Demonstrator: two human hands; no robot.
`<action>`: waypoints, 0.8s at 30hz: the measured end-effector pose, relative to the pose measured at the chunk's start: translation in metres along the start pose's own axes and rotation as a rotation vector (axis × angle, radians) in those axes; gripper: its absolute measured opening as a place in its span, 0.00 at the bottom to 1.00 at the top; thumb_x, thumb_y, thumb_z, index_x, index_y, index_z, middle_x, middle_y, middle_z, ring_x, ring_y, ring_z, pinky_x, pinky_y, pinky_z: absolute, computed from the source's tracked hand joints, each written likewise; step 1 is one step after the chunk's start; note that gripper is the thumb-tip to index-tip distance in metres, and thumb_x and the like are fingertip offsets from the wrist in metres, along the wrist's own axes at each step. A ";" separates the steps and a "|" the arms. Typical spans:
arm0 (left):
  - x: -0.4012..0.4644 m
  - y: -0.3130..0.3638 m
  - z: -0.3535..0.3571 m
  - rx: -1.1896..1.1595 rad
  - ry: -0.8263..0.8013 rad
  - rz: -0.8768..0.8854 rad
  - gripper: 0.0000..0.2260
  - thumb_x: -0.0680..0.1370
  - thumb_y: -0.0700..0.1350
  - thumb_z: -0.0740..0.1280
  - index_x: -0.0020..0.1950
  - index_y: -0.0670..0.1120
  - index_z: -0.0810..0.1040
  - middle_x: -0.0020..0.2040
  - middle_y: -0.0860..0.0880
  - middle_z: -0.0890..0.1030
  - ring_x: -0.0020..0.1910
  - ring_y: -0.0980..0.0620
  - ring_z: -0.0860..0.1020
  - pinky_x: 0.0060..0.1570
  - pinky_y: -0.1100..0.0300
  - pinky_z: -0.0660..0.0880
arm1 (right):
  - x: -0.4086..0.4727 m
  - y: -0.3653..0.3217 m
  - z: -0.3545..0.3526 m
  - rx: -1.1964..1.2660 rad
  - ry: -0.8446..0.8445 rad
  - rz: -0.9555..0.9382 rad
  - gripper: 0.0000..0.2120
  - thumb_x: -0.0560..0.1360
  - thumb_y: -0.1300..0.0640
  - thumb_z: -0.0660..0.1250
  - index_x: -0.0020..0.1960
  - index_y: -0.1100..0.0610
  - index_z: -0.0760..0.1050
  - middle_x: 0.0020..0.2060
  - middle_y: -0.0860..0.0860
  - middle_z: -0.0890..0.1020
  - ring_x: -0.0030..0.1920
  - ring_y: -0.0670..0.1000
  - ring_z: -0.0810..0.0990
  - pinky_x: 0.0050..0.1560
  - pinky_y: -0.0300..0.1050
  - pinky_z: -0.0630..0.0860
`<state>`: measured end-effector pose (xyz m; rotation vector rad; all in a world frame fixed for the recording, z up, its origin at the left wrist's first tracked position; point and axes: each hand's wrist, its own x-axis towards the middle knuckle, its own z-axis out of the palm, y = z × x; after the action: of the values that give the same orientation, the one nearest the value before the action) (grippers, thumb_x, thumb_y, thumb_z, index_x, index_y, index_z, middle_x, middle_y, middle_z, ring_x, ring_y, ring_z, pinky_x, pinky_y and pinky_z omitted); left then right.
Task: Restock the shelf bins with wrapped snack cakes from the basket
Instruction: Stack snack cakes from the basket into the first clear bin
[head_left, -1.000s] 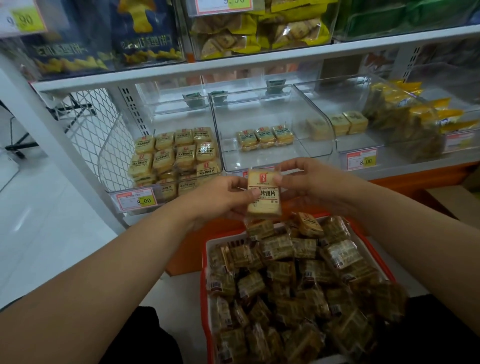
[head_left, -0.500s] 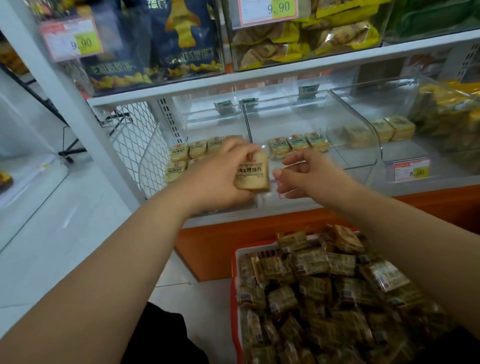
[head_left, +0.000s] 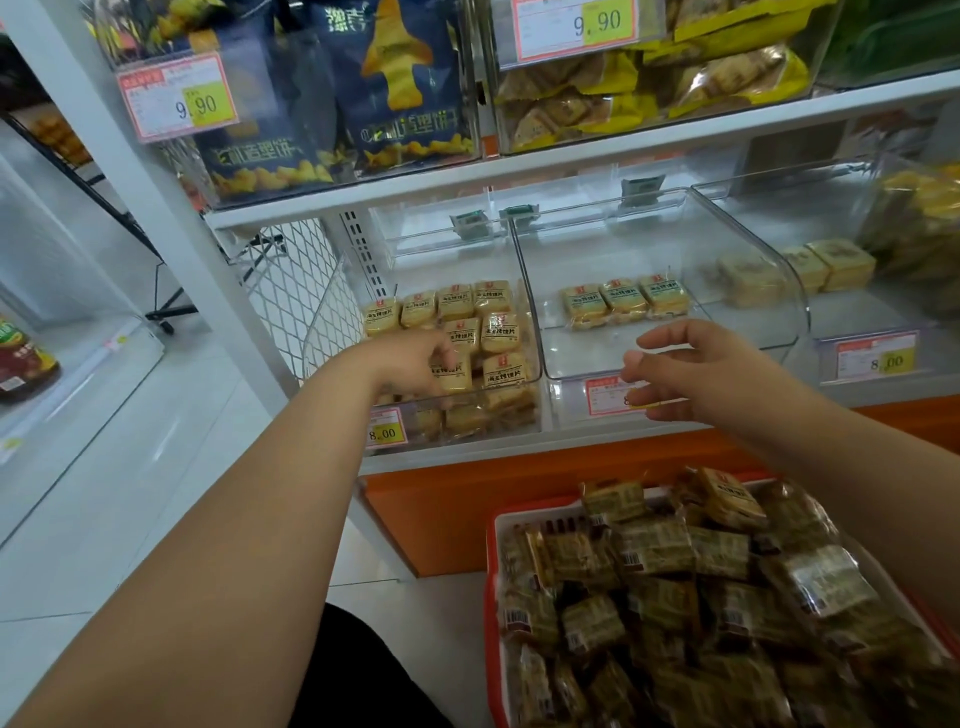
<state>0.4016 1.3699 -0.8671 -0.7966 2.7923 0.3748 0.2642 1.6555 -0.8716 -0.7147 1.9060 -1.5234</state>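
Observation:
My left hand (head_left: 415, 364) reaches into the left clear bin (head_left: 519, 423) and grips a wrapped yellow snack cake (head_left: 453, 375) among the rows of cakes there. My right hand (head_left: 691, 371) hovers in front of the middle clear bin (head_left: 675, 364), fingers loosely curled, holding nothing. That middle bin holds a row of three cakes (head_left: 623, 299) at its back. A red basket (head_left: 491, 597) at the lower right is heaped with several wrapped snack cakes (head_left: 675, 587).
A third clear bin (head_left: 872, 312) to the right holds a few paler square cakes. Price tags reading 8.00 hang on the bin fronts. The shelf above carries dark blue snack bags (head_left: 395, 88) and yellow packs. White floor lies to the left.
My left hand carried the cake forward from in front of the shelf into the left bin. My right hand let go and drifted right. The view shifted left and closer.

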 end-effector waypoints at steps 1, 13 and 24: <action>0.001 0.001 0.000 0.016 -0.021 -0.009 0.19 0.71 0.47 0.78 0.55 0.55 0.72 0.63 0.51 0.73 0.53 0.53 0.71 0.46 0.59 0.69 | 0.000 0.000 0.000 -0.007 -0.005 0.000 0.14 0.74 0.51 0.72 0.56 0.51 0.73 0.48 0.53 0.84 0.42 0.48 0.85 0.39 0.41 0.80; -0.004 -0.005 0.003 -0.515 -0.148 -0.065 0.10 0.83 0.39 0.59 0.61 0.49 0.74 0.65 0.46 0.73 0.54 0.52 0.75 0.51 0.62 0.74 | 0.005 0.011 -0.004 -0.020 -0.036 0.014 0.14 0.73 0.50 0.73 0.55 0.51 0.74 0.45 0.52 0.86 0.42 0.50 0.86 0.43 0.47 0.81; -0.015 0.010 0.021 -0.302 -0.023 0.008 0.22 0.85 0.56 0.47 0.76 0.49 0.65 0.79 0.47 0.60 0.76 0.48 0.60 0.74 0.50 0.55 | -0.020 0.028 0.013 -0.553 -0.237 0.005 0.05 0.76 0.49 0.70 0.50 0.45 0.75 0.43 0.45 0.81 0.43 0.44 0.81 0.39 0.37 0.74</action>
<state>0.4111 1.3915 -0.8810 -0.8347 2.7543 0.8162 0.2862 1.6671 -0.8989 -1.0700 2.1466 -0.8515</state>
